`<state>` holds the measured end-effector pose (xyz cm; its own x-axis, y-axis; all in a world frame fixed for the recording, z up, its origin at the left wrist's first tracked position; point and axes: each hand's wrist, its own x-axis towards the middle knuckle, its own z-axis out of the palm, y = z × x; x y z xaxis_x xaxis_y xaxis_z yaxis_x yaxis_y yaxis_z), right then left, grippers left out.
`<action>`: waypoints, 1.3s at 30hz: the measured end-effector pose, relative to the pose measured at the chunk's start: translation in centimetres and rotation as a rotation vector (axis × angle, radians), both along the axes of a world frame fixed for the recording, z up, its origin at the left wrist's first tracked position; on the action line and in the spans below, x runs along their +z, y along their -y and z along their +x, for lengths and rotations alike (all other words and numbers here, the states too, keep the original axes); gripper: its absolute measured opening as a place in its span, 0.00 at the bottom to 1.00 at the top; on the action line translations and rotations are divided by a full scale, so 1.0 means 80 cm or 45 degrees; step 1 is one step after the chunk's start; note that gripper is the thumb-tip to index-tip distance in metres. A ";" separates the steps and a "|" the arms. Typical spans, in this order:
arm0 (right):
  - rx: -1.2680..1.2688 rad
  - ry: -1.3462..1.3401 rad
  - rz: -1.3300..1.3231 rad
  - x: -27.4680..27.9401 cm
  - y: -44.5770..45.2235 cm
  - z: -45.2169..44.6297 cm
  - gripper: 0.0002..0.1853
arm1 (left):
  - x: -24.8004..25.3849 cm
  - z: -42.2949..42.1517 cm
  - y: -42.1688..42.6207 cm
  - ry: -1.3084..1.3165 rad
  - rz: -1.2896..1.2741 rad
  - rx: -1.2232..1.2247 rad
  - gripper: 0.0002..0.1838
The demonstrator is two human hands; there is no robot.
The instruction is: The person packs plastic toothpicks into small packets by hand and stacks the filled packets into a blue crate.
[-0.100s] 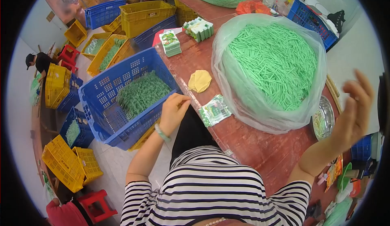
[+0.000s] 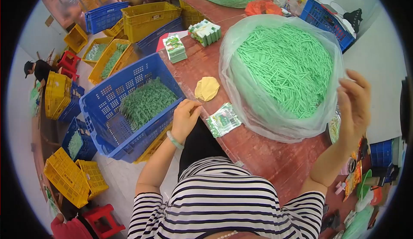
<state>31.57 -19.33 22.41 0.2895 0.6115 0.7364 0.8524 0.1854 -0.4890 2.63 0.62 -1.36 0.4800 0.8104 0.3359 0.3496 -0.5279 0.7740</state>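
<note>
My left hand [image 2: 186, 117] is closed in a pinch beside the table edge, over the near rim of a blue crate [image 2: 112, 149]. Whatever may be between its fingertips is too small to make out. Inside that crate lies a heap of green pieces [image 2: 148, 101]. Just right of the fingers, printed green-and-white packets [image 2: 224, 119] lie on the red table [image 2: 266, 163]. My right hand [image 2: 355, 105] is raised with fingers apart, holding nothing, by the right side of a large clear plastic bag [image 2: 241, 105]. Light green sticks [image 2: 286, 67] fill the bag.
A folded yellow cloth [image 2: 207, 88] lies above the packets. Stacked packets [image 2: 175, 49] and bundled ones [image 2: 205, 32] stand farther back. A metal bowl [image 2: 334, 127] is partly hidden behind my right hand. Yellow crates [image 2: 150, 19] and a red stool [image 2: 103, 221] stand on the left; other people are there.
My right hand has moved left, closer to the plastic bag, and now covers much of the metal bowl. My left hand keeps its pinch near the table edge. The view has shifted slightly.
</note>
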 end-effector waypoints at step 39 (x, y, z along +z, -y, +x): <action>0.097 0.141 -0.847 -0.116 -0.165 0.162 0.09 | -0.026 0.051 0.006 -0.053 -0.205 -0.129 0.05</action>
